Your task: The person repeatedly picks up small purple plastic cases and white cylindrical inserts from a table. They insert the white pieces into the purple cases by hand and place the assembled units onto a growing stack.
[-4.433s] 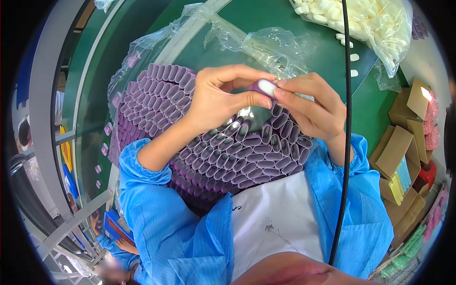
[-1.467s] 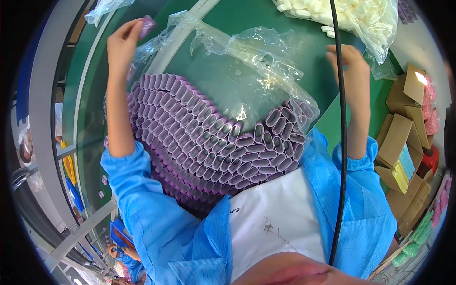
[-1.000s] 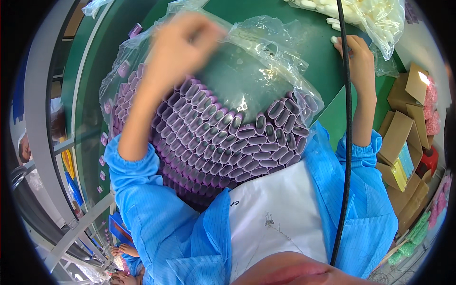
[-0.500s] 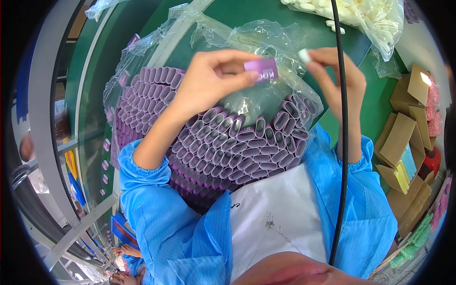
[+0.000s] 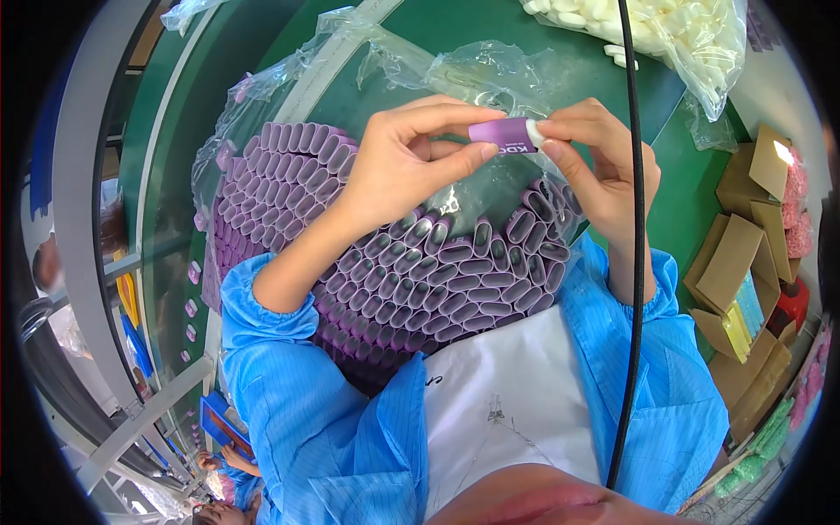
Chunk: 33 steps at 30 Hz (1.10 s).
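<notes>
My left hand (image 5: 411,157) is closed on a small purple sleeve-like shell (image 5: 500,134), pinching it between thumb and fingers. At the shell's right end my right hand (image 5: 604,162) pinches a small white cap (image 5: 535,133), which meets the shell's open end; how deep it sits cannot be made out. Below the hands, many open-ended oval purple shells (image 5: 472,276) stand packed side by side in a large bundle. Crumpled clear plastic film (image 5: 490,74) lies behind and around this bundle.
At the far right a clear bag (image 5: 691,44) holds many white caps, with a few loose white caps (image 5: 619,56) beside it. Open cardboard boxes (image 5: 735,271) stand to the right. A black cable (image 5: 632,262) hangs in front. Purple pieces (image 5: 191,308) line a green belt at left; another person (image 5: 232,477) sits beyond.
My right hand has moved left, bringing the white cap against the end of the purple shell. My left hand has shifted slightly right with the shell.
</notes>
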Available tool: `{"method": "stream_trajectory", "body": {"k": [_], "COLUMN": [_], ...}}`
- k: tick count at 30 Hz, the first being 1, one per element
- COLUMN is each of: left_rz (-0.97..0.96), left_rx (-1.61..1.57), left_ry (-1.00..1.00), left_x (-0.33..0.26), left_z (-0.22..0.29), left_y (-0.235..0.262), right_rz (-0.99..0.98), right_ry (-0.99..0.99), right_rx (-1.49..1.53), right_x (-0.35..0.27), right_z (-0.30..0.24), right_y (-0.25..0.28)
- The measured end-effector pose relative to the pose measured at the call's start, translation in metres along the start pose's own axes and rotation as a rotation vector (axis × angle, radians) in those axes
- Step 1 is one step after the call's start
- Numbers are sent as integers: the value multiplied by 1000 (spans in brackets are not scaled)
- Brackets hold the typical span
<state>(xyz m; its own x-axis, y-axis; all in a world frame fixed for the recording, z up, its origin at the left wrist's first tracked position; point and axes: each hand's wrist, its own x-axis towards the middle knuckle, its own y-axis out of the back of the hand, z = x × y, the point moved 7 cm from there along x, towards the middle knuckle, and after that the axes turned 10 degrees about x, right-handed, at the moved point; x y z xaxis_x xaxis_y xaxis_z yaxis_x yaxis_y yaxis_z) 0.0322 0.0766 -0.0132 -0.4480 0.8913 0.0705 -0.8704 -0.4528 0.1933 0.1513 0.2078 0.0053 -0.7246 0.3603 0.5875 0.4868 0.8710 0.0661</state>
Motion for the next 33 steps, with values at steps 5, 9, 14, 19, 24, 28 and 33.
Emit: {"method": "stream_trajectory", "body": {"k": [5,9,14,19,24,28,33], "left_rz": [8,28,-25,36,66,194,417], "left_rx": [-23,-123,-74,-154,-115,164,325], "left_ry": [-4,11,-7,-25,25,140,145], "left_x": [-2,-1,-1,-3,-1,8,33], "left_z": [-4,-5,-4,-1,1,5,-24], "left_y": [-1,0,2,-2,1,59,228], "right_rz": [108,123,33,81,105,198,411], "right_ry": [-20,-39,41,178,268,76,-169], "right_rx": [-39,112,36,-33,-95,-181,-214], "right_x": [-9,-8,-4,-5,-9,-1,2], "right_z": [4,7,4,-6,-9,-6,45], "right_y": [-5,-3,-4,-11,-11,19,94]}}
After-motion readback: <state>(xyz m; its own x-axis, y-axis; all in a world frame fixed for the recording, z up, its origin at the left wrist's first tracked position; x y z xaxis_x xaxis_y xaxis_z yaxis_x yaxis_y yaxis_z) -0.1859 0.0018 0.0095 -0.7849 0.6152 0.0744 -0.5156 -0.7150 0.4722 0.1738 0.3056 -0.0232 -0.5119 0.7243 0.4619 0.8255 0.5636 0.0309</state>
